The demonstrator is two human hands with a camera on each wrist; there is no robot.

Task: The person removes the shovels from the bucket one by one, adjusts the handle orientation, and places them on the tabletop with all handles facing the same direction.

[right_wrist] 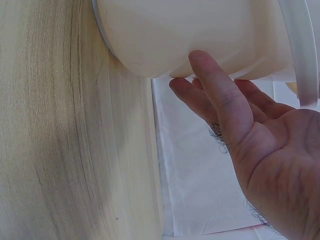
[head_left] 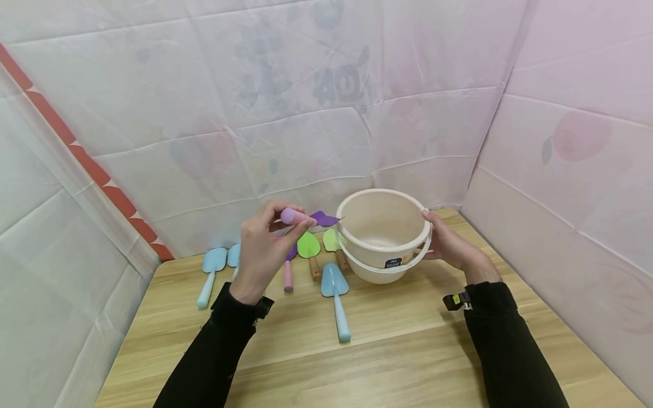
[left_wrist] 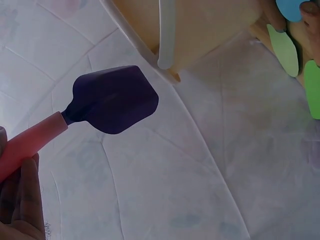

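Left grip (head_left: pixel 265 241) pinches the pink handle of a purple shovel (head_left: pixel 306 218), raised with its blade just beside the bucket's rim. My right grip (head_left: pixel 449 243) lies with straight fingers against the far side of the cream bucket (head_left: pixel 382 235), which stands on the wooden surface (head_left: pixel 398 351). Beside the bucket, toward the shovel hand, lie blue shovels (head_left: pixel 334 292) and green shovels (head_left: pixel 308 246).
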